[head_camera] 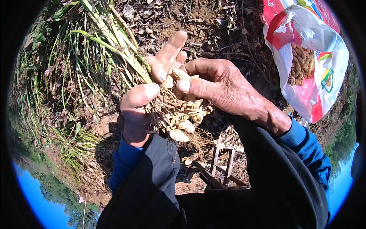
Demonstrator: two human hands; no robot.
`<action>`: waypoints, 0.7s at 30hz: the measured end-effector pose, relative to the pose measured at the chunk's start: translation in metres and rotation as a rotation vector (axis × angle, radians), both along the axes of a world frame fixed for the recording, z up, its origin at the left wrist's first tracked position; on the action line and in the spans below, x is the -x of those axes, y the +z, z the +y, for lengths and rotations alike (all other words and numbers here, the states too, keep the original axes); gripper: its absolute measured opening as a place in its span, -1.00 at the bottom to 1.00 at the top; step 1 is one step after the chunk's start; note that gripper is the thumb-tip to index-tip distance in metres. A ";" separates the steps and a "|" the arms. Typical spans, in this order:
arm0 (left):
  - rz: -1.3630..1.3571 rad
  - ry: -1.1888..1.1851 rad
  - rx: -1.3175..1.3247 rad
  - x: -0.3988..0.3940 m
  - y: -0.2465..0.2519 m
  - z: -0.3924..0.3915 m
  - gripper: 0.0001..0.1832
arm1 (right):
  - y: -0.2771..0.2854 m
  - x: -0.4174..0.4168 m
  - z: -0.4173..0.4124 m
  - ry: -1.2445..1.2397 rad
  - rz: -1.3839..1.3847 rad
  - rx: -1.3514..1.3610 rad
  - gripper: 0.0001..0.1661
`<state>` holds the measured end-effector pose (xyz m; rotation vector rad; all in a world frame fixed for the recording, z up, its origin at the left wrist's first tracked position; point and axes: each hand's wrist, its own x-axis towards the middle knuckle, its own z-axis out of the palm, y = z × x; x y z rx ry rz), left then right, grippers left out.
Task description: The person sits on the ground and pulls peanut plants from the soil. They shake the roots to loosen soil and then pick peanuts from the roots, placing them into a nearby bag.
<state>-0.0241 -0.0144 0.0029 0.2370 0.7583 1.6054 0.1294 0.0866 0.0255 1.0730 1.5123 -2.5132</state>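
Note:
My left hand [140, 103] grips a bundle of peanut plants [134, 64] by the base of the green stems, its thumb across them and some fingers stretched out behind. The roots hang toward me with several pale peanut pods [183, 130] and stringy brown roots [201, 141] among them. Between thumb and forefinger, my right hand [220, 86] pinches one peanut pod [179, 73] at the top of the root mass. Whether that pod is still joined to its stalk is hard to tell. Parts of both hands' fingers are hidden behind the plants.
A white and red plastic sack [328, 86] stands at the right, its mouth open, with many picked peanuts [300, 64] inside. Pulled peanut plants [57, 77] lie heaped at the left. Dry leaves [200, 21] cover the soil. A wooden stool frame [221, 164] shows between my legs.

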 end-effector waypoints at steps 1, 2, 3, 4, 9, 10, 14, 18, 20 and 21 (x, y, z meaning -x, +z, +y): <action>0.022 -0.018 0.009 0.001 0.002 -0.001 -0.77 | 0.002 0.003 0.000 -0.007 0.017 -0.019 -0.53; -0.008 -0.010 0.046 -0.001 0.001 -0.005 -0.75 | 0.010 0.000 0.005 0.031 -0.021 0.006 -0.59; -0.039 0.001 0.046 -0.003 0.001 -0.005 -0.74 | 0.009 -0.001 0.004 0.018 -0.006 -0.013 -0.59; -0.070 0.012 0.046 -0.006 0.000 -0.004 -0.74 | 0.006 -0.002 0.003 0.005 0.008 -0.032 -0.60; -0.147 0.030 0.276 -0.007 0.007 -0.012 -0.66 | -0.003 -0.001 -0.001 -0.186 0.128 -0.146 -0.74; -0.006 -0.064 0.337 -0.002 0.006 -0.013 -0.58 | 0.007 -0.005 0.005 -0.094 0.003 -0.160 -0.72; 0.266 -0.068 0.472 -0.002 0.012 -0.009 -0.53 | -0.011 -0.011 -0.007 -0.181 0.112 -0.577 -0.73; 0.102 -0.018 0.588 -0.010 0.024 -0.014 -0.68 | -0.008 -0.008 -0.006 -0.019 0.120 -0.754 -0.75; 0.058 -0.072 0.590 -0.007 0.028 -0.015 -0.68 | -0.009 -0.005 -0.009 -0.036 0.117 -0.760 -0.74; 0.026 -0.082 0.580 -0.005 0.028 -0.016 -0.68 | -0.009 -0.003 -0.009 -0.028 0.124 -0.777 -0.73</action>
